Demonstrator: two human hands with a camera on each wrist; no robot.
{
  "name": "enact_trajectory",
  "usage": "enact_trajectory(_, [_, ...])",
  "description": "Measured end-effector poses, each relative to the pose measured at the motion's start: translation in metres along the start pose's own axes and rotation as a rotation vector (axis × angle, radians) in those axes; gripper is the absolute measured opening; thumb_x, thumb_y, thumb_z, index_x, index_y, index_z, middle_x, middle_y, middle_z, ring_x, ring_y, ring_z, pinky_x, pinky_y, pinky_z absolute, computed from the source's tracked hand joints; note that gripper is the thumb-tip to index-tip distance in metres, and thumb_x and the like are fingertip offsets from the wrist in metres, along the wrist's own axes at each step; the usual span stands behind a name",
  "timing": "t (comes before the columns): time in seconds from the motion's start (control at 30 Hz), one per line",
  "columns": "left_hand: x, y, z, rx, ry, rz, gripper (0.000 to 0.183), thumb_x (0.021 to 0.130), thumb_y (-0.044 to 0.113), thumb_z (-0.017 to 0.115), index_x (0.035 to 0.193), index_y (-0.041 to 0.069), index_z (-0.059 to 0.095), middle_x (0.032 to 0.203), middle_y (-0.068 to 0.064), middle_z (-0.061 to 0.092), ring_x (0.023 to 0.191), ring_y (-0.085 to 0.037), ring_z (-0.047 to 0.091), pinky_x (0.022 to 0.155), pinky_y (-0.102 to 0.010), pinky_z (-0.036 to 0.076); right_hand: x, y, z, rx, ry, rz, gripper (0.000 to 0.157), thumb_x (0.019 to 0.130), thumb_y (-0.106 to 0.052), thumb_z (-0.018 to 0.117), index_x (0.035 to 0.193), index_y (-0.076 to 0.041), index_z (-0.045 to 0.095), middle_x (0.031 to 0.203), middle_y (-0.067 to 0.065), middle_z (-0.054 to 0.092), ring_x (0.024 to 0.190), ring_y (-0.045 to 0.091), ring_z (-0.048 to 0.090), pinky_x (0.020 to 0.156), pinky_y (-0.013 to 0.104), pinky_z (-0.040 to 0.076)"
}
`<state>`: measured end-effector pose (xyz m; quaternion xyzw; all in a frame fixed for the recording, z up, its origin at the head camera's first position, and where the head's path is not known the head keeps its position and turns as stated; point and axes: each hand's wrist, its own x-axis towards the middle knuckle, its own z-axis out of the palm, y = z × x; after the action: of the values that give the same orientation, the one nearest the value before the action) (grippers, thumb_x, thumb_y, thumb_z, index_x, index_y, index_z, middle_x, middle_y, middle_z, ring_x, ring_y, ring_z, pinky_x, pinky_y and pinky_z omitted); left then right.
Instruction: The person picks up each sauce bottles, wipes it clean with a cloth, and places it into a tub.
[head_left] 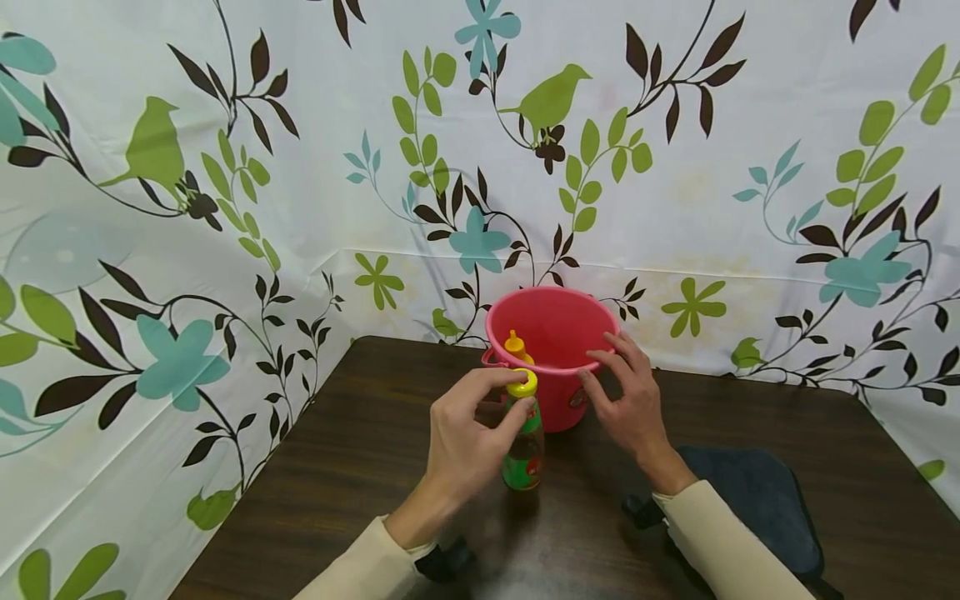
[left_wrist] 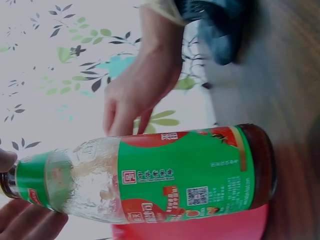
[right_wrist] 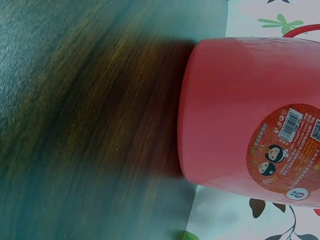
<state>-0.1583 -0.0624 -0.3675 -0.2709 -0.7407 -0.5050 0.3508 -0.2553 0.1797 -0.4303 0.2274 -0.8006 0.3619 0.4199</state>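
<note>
My left hand (head_left: 468,421) pinches a glass sauce bottle (head_left: 522,458) by its yellow cap and neck. The bottle stands upright in front of the pink bucket (head_left: 551,400). A green and red label (left_wrist: 185,175) wraps its body, and dark red sauce shows near the base in the left wrist view. My right hand (head_left: 630,400) holds the bucket's right rim, fingers over the edge and thumb at the outer side. Inside the bucket, a yellow squeeze bottle (head_left: 515,346) pokes up at the left; its lower part is hidden. A round sticker (right_wrist: 287,155) marks the bucket's side.
A dark wood table (head_left: 360,467) carries everything. To the right of my right wrist lies a dark, flat pad (head_left: 757,500). A white curtain (head_left: 300,167) printed with leaves and birds hangs behind the table and along its left side.
</note>
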Motion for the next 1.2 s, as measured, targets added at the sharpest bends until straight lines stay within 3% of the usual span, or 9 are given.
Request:
enact_trajectory(0.3, [0.034, 0.016, -0.015, 0.048, 0.015, 0.017, 0.029, 0.091, 0.012, 0.083, 0.119, 0.007, 0.076, 0.114, -0.007, 0.08, 0.095, -0.02, 0.077, 0.079, -0.036, 0.067, 0.002, -0.002, -0.002, 0.019, 0.002, 0.006, 0.033, 0.088, -0.01, 0.083, 0.12, -0.004, 0.076, 0.145, 0.022, 0.063, 0.148, 0.047, 0.048, 0.112, 0.07, 0.047])
enact_trajectory(0.47, [0.054, 0.024, -0.021, 0.058, 0.02, -0.009, 0.028, 0.092, 0.014, 0.082, 0.119, 0.006, 0.076, 0.114, -0.008, 0.081, 0.095, -0.021, 0.079, 0.078, -0.037, 0.067, 0.003, -0.005, -0.003, 0.027, 0.0, 0.033, 0.033, 0.088, -0.011, 0.083, 0.12, -0.004, 0.076, 0.143, 0.023, 0.064, 0.148, 0.047, 0.047, 0.113, 0.069, 0.047])
enact_trajectory(0.67, [0.084, 0.036, -0.028, 0.041, 0.02, -0.047, 0.027, 0.094, 0.016, 0.08, 0.12, 0.008, 0.075, 0.116, -0.006, 0.081, 0.095, -0.019, 0.079, 0.078, -0.033, 0.067, 0.004, -0.007, -0.004, 0.031, -0.012, 0.048, 0.034, 0.089, -0.012, 0.083, 0.12, -0.003, 0.076, 0.144, 0.022, 0.063, 0.149, 0.045, 0.046, 0.113, 0.069, 0.047])
enact_trajectory(0.9, [0.118, 0.048, -0.035, 0.062, 0.046, -0.042, 0.024, 0.095, 0.019, 0.078, 0.118, 0.01, 0.077, 0.111, -0.005, 0.082, 0.09, -0.016, 0.078, 0.077, -0.035, 0.066, 0.005, -0.008, -0.006, 0.025, -0.023, 0.05, 0.034, 0.089, -0.013, 0.083, 0.121, -0.003, 0.075, 0.144, 0.022, 0.063, 0.149, 0.046, 0.047, 0.112, 0.068, 0.048])
enact_trajectory(1.2, [0.149, 0.057, -0.039, 0.083, 0.048, -0.031, 0.025, 0.095, 0.019, 0.078, 0.118, 0.009, 0.077, 0.112, -0.006, 0.081, 0.089, -0.019, 0.077, 0.079, -0.034, 0.064, 0.005, -0.009, -0.007, 0.018, -0.029, 0.054, 0.035, 0.089, -0.014, 0.083, 0.122, -0.003, 0.075, 0.144, 0.022, 0.063, 0.149, 0.047, 0.046, 0.113, 0.068, 0.048])
